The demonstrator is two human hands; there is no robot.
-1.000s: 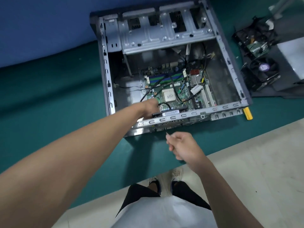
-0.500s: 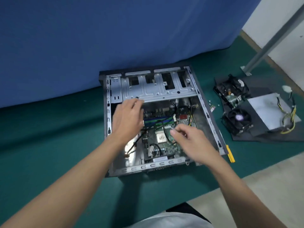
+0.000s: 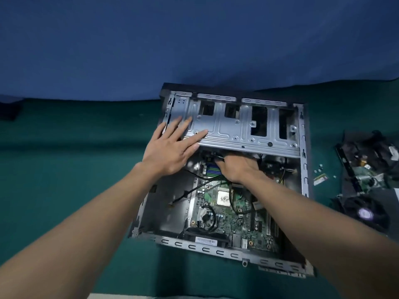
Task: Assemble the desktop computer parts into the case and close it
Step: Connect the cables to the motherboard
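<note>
The open grey computer case (image 3: 305,160) lies on its side on a green mat. Inside is the motherboard (image 3: 224,214) with a bare CPU and black cables. A metal drive cage (image 3: 237,128) spans the far end. My left hand (image 3: 172,147) lies flat with straight fingers on the cage's left part. My right hand (image 3: 239,169) reaches under the cage's near edge, over the blue memory slots; its fingertips are hidden there, so what they touch cannot be seen.
To the right on the mat lie a cooler fan (image 3: 364,213), a heap of black parts and cables (image 3: 367,160), a small green card (image 3: 320,179) and several loose screws. A blue cloth hangs behind the case.
My view has moved closer over the case. My left hand went up from the case's left side onto the drive cage. My right hand slid forward under the cage's edge.
</note>
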